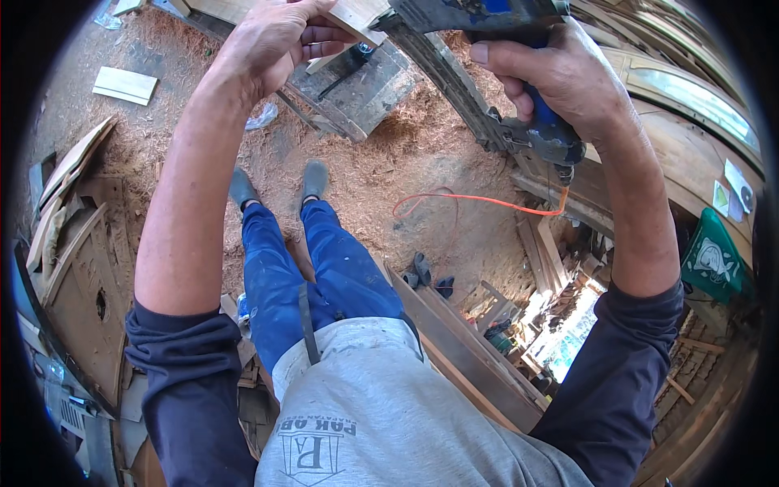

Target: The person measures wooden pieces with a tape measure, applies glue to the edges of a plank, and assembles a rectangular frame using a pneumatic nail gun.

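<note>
My right hand [564, 81] is wrapped round the handle of a dark pneumatic nail gun [450, 81], which is raised at the upper right. Its nose end sits at the edge of a light wooden board [359, 15]; whether they touch I cannot tell. An orange air hose [487, 200] hangs from the fitting at the handle's base and loops away to the left. At the top edge, my left hand [272, 40] is closed on the board, thumb above and fingers curled beneath. The board's far part is cut off by the frame.
Wood shavings cover the floor [381, 187] around my feet. Beneath my hands stands a low worn workbench [357, 101]. A pale offcut [125, 85] lies far left, curved wooden panels [81, 300] lean at left, and long planks [462, 349] lie beside my right leg.
</note>
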Demonstrator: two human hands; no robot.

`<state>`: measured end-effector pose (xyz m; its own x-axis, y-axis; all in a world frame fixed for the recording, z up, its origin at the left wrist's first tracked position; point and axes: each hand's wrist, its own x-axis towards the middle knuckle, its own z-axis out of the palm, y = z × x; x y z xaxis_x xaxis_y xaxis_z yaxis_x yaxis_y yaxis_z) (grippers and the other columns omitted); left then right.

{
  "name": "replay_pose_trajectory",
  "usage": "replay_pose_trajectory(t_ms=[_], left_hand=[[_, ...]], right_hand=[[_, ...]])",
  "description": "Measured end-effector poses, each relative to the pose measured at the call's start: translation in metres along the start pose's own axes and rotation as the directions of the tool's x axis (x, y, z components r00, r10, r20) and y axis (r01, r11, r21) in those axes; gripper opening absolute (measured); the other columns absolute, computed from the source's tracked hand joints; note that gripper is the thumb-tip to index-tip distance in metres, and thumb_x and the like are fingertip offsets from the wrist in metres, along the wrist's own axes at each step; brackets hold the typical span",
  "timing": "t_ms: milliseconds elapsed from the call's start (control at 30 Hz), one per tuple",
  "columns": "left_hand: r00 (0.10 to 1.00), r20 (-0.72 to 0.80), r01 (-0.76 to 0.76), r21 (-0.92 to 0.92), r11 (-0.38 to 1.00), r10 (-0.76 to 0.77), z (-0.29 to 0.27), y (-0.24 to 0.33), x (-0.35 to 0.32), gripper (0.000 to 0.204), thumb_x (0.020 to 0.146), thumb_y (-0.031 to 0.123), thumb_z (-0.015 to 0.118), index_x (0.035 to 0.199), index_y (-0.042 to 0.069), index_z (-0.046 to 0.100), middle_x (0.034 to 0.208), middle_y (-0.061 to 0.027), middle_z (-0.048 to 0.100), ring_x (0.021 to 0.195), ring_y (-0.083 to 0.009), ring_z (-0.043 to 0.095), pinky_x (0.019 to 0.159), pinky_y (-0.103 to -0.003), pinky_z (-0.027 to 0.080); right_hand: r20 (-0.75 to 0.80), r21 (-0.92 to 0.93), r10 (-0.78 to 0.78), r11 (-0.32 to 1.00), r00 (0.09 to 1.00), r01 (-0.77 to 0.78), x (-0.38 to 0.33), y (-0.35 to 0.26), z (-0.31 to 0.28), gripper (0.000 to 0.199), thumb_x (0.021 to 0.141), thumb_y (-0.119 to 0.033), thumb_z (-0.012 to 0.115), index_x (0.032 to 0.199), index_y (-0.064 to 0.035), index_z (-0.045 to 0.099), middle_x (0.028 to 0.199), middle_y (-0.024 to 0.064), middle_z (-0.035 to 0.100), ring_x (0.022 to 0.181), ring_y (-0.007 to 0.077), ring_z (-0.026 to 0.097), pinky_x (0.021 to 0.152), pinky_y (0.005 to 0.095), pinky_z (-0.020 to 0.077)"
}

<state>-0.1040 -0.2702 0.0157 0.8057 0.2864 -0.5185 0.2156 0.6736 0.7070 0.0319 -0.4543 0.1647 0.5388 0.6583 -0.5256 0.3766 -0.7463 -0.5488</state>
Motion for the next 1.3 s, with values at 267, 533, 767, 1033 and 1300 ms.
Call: replay_pose_trajectory(t_ms=[267,533,767,1033,1300], left_hand=[[0.998,-0.06,0.017,-0.085,0.996,-0.023,-0.001,-0.005,0.01,0.02,0.104,0.015,0.056,0.111,-0.004,0.056,0.101,-0.0157,0.067,0.089,-0.0268,0.07,0.082,-0.038,0.059],[0.999,-0.04,0.015,-0.052,0.999,-0.017,-0.002,-0.003,0.003,0.021,0.105,0.016,0.055,0.113,-0.003,0.056,0.103,-0.0164,0.066,0.09,-0.0266,0.069,0.085,-0.04,0.058],[0.995,-0.096,0.002,-0.002,1.0,-0.003,0.006,0.001,0.0,0.023,0.105,0.018,0.054,0.113,-0.003,0.058,0.103,-0.0158,0.067,0.092,-0.0249,0.067,0.083,-0.038,0.056],[0.994,-0.107,-0.013,0.207,0.978,0.035,-0.004,0.001,-0.002,0.026,0.104,0.025,0.058,0.106,0.0,0.066,0.097,-0.0117,0.069,0.083,-0.0192,0.064,0.075,-0.033,0.05],[0.978,-0.209,0.09,0.407,0.909,-0.003,-0.011,-0.004,0.007,0.034,0.102,0.034,0.06,0.104,0.001,0.069,0.094,-0.0085,0.069,0.086,-0.0179,0.059,0.083,-0.036,0.045]], right_hand=[[0.021,-0.046,0.045,0.998,0.999,-0.044,0.005,0.005,-0.003,0.027,0.089,-0.03,0.075,0.091,-0.0037,0.07,0.062,-0.0033,0.055,0.05,0.0051,0.053,0.047,0.0219,0.0465],[0.067,-0.008,0.059,0.998,0.996,-0.059,0.009,0.004,-0.006,0.025,0.089,-0.028,0.074,0.09,-0.0035,0.069,0.062,-0.0016,0.057,0.049,0.0058,0.055,0.048,0.0231,0.0476],[0.06,-0.1,0.052,0.994,0.997,-0.046,0.008,-0.001,-0.008,0.025,0.09,-0.028,0.073,0.089,-0.0031,0.069,0.062,-0.0016,0.057,0.05,0.0058,0.055,0.049,0.023,0.0485],[0.028,0.039,0.056,0.998,0.998,-0.058,0.006,-0.003,0.0,0.024,0.09,-0.025,0.072,0.098,-0.0023,0.071,0.062,-0.0014,0.056,0.049,0.0059,0.053,0.048,0.0239,0.0473],[0.024,-0.054,0.071,0.996,0.997,-0.07,0.004,-0.012,0.003,0.021,0.09,-0.023,0.072,0.086,-0.0026,0.069,0.061,-0.0017,0.056,0.049,0.0058,0.053,0.048,0.0238,0.0454]])
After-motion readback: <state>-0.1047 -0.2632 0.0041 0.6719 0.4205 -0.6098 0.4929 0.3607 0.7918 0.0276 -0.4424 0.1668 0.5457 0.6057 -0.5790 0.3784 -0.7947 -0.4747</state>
